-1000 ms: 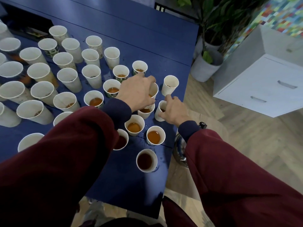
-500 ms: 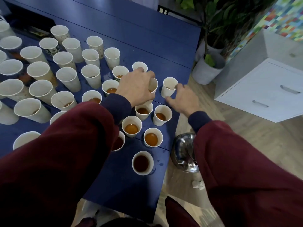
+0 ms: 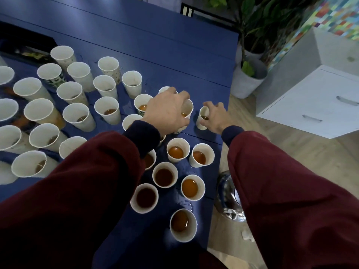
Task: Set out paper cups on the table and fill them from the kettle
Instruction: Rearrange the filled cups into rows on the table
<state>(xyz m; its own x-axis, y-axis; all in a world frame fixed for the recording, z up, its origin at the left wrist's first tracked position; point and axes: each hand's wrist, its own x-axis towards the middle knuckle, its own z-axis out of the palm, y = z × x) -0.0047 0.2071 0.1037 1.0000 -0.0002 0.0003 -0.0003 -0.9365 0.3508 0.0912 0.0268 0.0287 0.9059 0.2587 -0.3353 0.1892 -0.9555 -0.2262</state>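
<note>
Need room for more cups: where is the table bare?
Bare: the far strip of the table beyond the cup rows, and the near corner before the nearest cup. Crowded: the left side and around the left hand and right hand.

One dark blue planked table (image 3: 155,45) carries about thirty white paper cups (image 3: 105,102). A few are cut off at its left edge or hidden under a sleeve, so the exact total cannot be fixed. Seven cups of brown liquid (image 3: 164,174) cluster at the table's near right corner. Two hands are in view: the left hand (image 3: 167,111) grips one white paper cup (image 3: 188,105) and the right hand (image 3: 215,117) grips a second paper cup (image 3: 202,118), both near the right edge. Off the table there are one shiny metal kettle (image 3: 225,193) and two pale grey plant pots (image 3: 250,82) (image 3: 240,55), the farther one largely hidden. There is also one white cabinet (image 3: 303,105) with two metal drawer handles (image 3: 347,100) (image 3: 311,118).
</note>
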